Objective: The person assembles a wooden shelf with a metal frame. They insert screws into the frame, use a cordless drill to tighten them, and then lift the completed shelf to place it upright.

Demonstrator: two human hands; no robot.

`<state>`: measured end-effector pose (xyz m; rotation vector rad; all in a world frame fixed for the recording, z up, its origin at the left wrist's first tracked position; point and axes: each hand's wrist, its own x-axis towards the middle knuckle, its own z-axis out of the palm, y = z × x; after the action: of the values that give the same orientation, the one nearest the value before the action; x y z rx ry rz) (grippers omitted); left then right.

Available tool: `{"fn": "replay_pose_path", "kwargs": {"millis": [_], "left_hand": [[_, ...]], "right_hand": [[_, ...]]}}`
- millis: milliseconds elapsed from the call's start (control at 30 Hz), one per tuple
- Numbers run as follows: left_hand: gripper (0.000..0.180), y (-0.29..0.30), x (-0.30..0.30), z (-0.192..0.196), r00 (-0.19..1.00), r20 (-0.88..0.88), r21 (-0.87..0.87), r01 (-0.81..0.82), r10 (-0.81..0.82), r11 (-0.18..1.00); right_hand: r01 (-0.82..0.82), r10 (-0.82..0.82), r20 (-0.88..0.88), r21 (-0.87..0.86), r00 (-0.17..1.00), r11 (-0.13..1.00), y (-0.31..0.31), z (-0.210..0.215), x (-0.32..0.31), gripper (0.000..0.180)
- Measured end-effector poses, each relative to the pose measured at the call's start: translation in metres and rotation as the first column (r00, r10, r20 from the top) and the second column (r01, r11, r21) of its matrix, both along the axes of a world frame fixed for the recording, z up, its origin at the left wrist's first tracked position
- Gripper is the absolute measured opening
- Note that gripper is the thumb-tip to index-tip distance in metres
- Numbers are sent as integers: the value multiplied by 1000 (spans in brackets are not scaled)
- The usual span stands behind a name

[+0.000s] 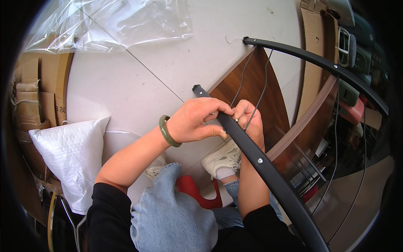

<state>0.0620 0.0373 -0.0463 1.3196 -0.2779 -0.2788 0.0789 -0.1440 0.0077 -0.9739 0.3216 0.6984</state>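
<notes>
A black metal post [275,178] of a shelf frame runs diagonally across the front right. My left hand [195,119], with a green bangle on its wrist, has its index finger over the post's upper part and its thumb at the near side. Beyond the post, my right hand [250,122] is closed, its fingertips pinched by a small silver piece [236,120]. What the right fingers grip is mostly hidden. Thin black rods [263,82] rise beside the right hand. Dark brown wooden shelves [256,80] sit between this post and a second curved black post [300,52].
Clear plastic sheeting [113,25] lies on the tiled floor, far left. A white woven sack [73,157] and cardboard [35,90] stand at the left. Under my legs is a red stool [197,191]. More cardboard [312,54] and stacked goods [361,54] line the right.
</notes>
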Motion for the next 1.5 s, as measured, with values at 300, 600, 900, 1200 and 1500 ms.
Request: {"fn": "replay_pose_path", "kwargs": {"millis": [300,600,900,1200,1500], "left_hand": [[47,0,-1,-1,1000,-3,10,6,-6,1000],[46,1,0,0,1000,-1,6,2,-2,1000],[45,2,1,2,999,-31,-5,16,-16,1000],[38,5,-15,13,990,-117,85,-68,77,994],[14,65,-29,142,935,-263,61,-230,238,971]], "right_hand": [[33,-40,-107,-60,994,998,-2,6,-2,13],[21,-26,-61,-78,998,997,0,7,-3,14],[4,-10,-34,-158,999,987,10,16,3,19],[137,-209,-193,-331,959,933,3,14,-34,12],[-90,-42,-273,-456,961,885,-5,121,-116,12]]}}
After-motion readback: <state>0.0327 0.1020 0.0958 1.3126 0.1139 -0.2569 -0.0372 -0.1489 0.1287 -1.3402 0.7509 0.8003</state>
